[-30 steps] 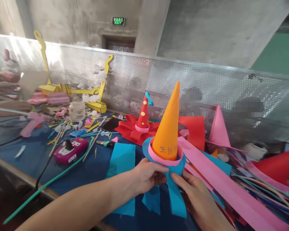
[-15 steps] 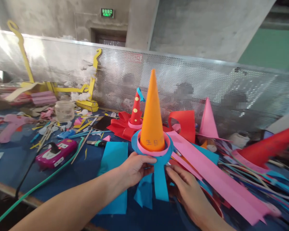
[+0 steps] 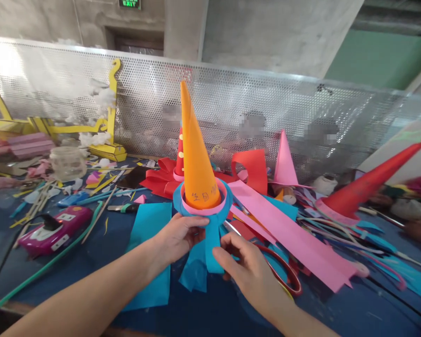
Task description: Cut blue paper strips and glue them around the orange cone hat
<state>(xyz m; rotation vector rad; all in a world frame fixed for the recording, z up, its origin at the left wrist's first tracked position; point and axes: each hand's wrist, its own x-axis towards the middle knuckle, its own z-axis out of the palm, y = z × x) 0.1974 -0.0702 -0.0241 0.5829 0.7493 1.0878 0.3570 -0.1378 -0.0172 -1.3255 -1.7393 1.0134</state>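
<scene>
An orange paper cone [image 3: 199, 164] with handwriting near its base stands within a pink ring [image 3: 196, 211] and a blue paper brim [image 3: 177, 199]. My left hand [image 3: 180, 236] grips the front of the brim, thumb on top. A blue paper strip [image 3: 212, 250] hangs from the brim between my hands. My right hand [image 3: 243, 260] is closed at the strip's right edge, thumb against it; its other fingertips are partly hidden. Red-handled scissors [image 3: 295, 281] lie beside and partly behind my right hand, with a bit of metal blade showing above it.
Blue sheet [image 3: 152, 234] and long pink strip [image 3: 294, 234] flank my hands. A purple power socket [image 3: 58, 229], utility knife [image 3: 122, 208] and clear jar [image 3: 68, 163] are left. Behind are a spotted red cone [image 3: 180, 157], pink cone [image 3: 285, 161] and perforated metal screen [image 3: 210, 93]; a red cone [image 3: 365, 196] lies right.
The view has shifted, so most things appear farther left. The orange cone's tip now leans left. My right hand has closed in on the blue strip, whose lower end looks bent up.
</scene>
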